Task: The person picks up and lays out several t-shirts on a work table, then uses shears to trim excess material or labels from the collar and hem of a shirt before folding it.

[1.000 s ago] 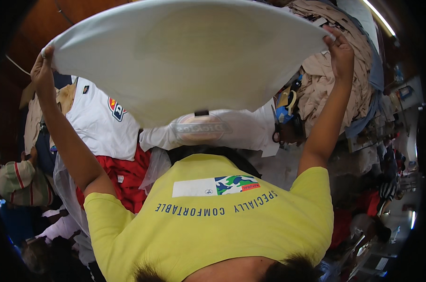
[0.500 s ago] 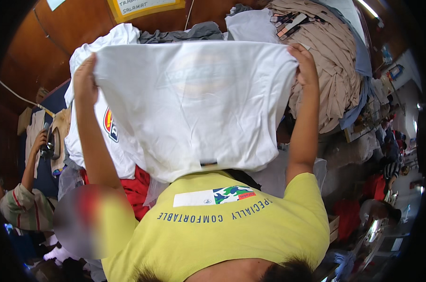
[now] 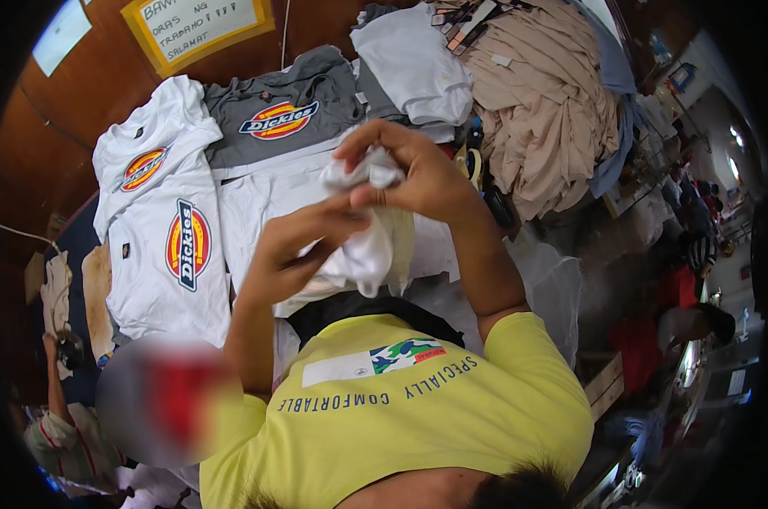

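My left hand (image 3: 295, 246) and my right hand (image 3: 409, 170) are brought together in front of my chest, both gripping a bunched white T-shirt (image 3: 363, 250) that hangs down between them. The right hand pinches a crumpled corner of the cloth at the top. I wear a yellow shirt (image 3: 401, 416). Below the hands, on the table, lie more white shirts (image 3: 265, 199).
White T-shirts with round red-and-yellow prints (image 3: 167, 246) lie at the left, a grey printed shirt (image 3: 282, 119) behind them. A heap of beige garments (image 3: 545, 102) sits at the back right. A framed paper sign (image 3: 201, 30) hangs on the brown wall. Another person (image 3: 61, 433) stands at lower left.
The white T-shirt was held spread wide overhead, then lowered. Now both hands have come together and the shirt is gathered into a bunch between them.
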